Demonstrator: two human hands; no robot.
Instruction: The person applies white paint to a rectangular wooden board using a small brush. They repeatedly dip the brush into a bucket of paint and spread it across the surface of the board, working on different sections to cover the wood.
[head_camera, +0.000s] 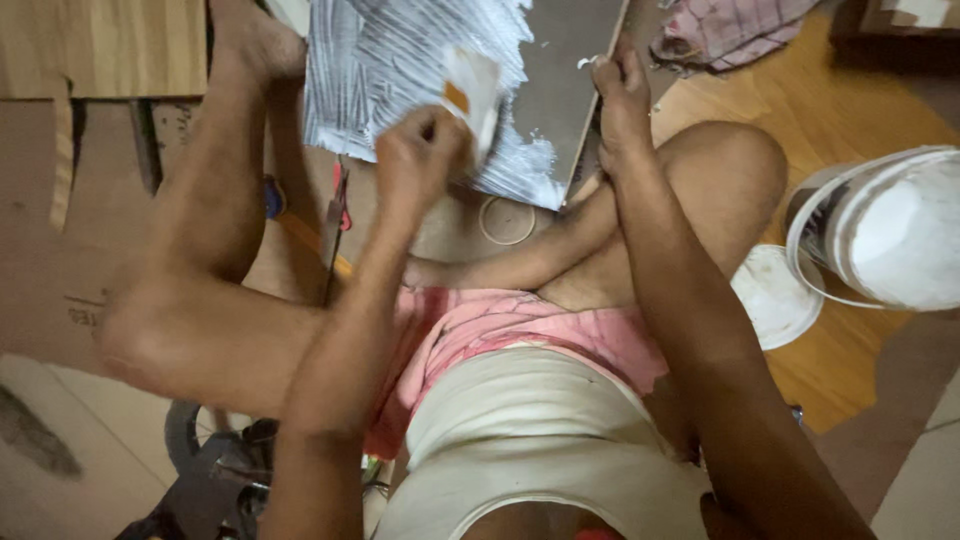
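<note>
While left hand (420, 150) grips glue-smeared spreader (472, 90), right hand (622, 95) clamps stiff board (560, 90) edge; wet adhesive looks slippery, hold bare edge.

Wet white paste lies in rough ridges on the smooth grey board (560, 90) by the left fingers (425, 135); the scraper (472, 88) looks matt, paste-smeared plastic.

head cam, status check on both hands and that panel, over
Left hand gripping a small scraper, spreading white paste on the grey panel. Right hand clamps the panel's right edge. Open paste bucket and lid sit at right, clear of the hands.
</note>
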